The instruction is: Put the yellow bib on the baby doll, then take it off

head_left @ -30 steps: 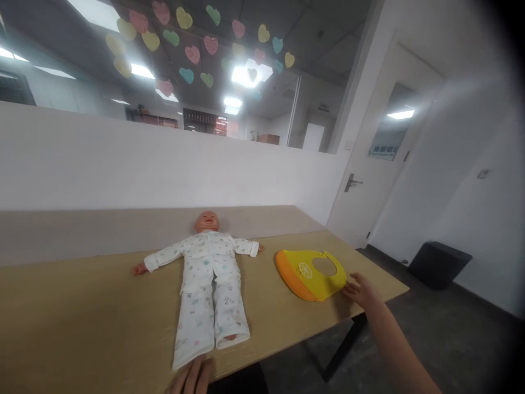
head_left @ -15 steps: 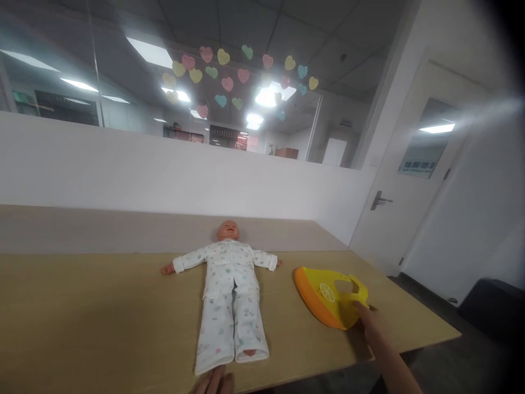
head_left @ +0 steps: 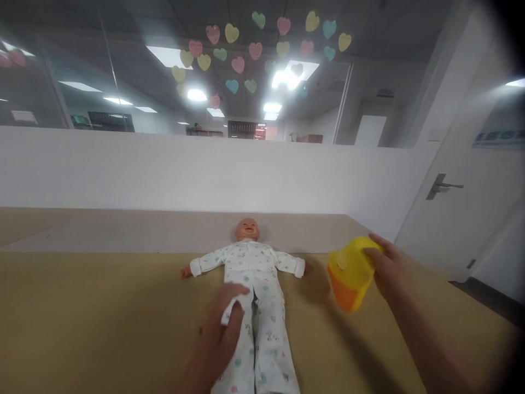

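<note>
A baby doll [head_left: 256, 284] in white patterned pyjamas lies on its back on the wooden table [head_left: 82, 323], arms spread, head toward the wall. My left hand [head_left: 219, 334] rests on the doll's left side at hip height, pinching a fold of the pyjama top between thumb and fingers. My right hand [head_left: 388, 268] holds a yellow and orange silicone bib [head_left: 348, 273] lifted off the table, to the right of the doll's arm.
A white half-wall [head_left: 164, 169] with glass above runs behind the table. Paper hearts [head_left: 254, 52] are stuck on the glass. A white door [head_left: 459, 202] with a lever handle stands at the right.
My right hand has picked the bib up from the table and raised it. My left hand has moved from the pyjama leg ends up to the doll's hip and taken hold of the cloth.
</note>
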The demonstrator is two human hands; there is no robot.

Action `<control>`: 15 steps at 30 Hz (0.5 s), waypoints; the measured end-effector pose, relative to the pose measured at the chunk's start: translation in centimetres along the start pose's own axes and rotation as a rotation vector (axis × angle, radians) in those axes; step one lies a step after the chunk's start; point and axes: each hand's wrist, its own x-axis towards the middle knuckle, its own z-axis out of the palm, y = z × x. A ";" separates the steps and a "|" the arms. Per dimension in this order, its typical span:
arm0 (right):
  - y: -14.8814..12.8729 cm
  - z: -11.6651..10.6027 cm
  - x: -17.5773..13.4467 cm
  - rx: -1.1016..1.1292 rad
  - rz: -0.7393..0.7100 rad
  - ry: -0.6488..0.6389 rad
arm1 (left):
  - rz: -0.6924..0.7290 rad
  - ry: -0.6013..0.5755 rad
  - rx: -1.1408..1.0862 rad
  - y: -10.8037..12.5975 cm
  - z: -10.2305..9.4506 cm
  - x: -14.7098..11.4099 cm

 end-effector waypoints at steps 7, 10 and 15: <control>-6.0 9.6 -3.8 0.109 0.006 -0.402 | -0.293 -0.112 -0.236 -3.0 3.2 12.6; -6.0 12.6 -4.0 0.255 0.021 -0.578 | -0.363 -0.103 -0.305 -5.7 4.6 15.5; -3.7 16.7 -3.9 0.466 0.049 -0.838 | -0.425 0.035 -0.601 -9.0 5.4 17.4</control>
